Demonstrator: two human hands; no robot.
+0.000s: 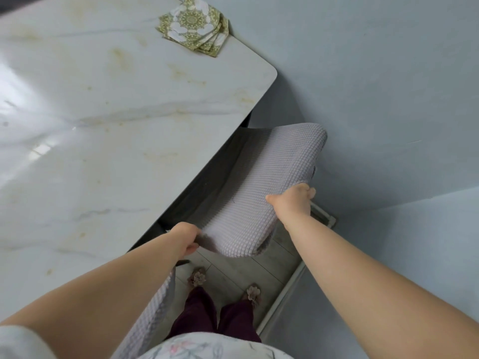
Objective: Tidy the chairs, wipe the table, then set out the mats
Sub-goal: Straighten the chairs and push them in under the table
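Observation:
A chair (261, 182) with a grey waffle-textured cover stands at the table's right edge, its seat partly under the tabletop. My left hand (185, 238) grips the near left corner of the chair's back. My right hand (293, 202) grips the back's right side, thumb on top. The white marble-look table (108, 120) fills the left of the view, with yellowish stains on it. A stack of green and white patterned mats (194, 23) lies at the table's far right corner.
A pale blue wall (375, 99) runs close along the right of the chair, with a white baseboard (282, 294) below. A second grey-covered chair back (153, 314) is under my left forearm. My feet in slippers stand on the grey floor (233, 270).

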